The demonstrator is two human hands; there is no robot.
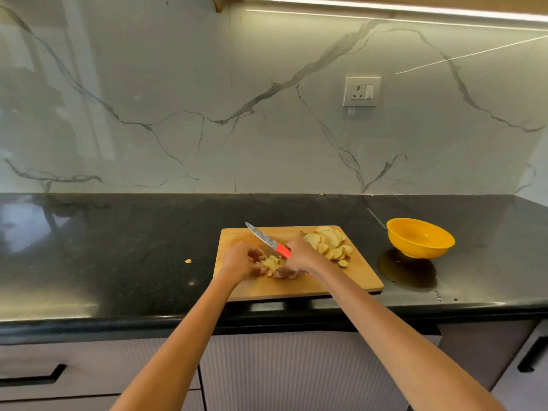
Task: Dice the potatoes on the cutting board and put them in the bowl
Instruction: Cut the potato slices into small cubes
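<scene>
1. A wooden cutting board [350,277] lies on a black countertop [118,247], in front of a marbled wall.
2. The person's left hand [240,261] curls its fingers around a small heap of diced potato [272,263] near the board's middle.
3. The right hand [299,258] grips a red-handled knife [267,239], blade pointing away and to the left, while cupping the heap's other side.
4. Potato slices [329,243] are piled at the board's far right corner.
5. A yellow bowl [419,238] stands right of the board, apart from it.
</scene>
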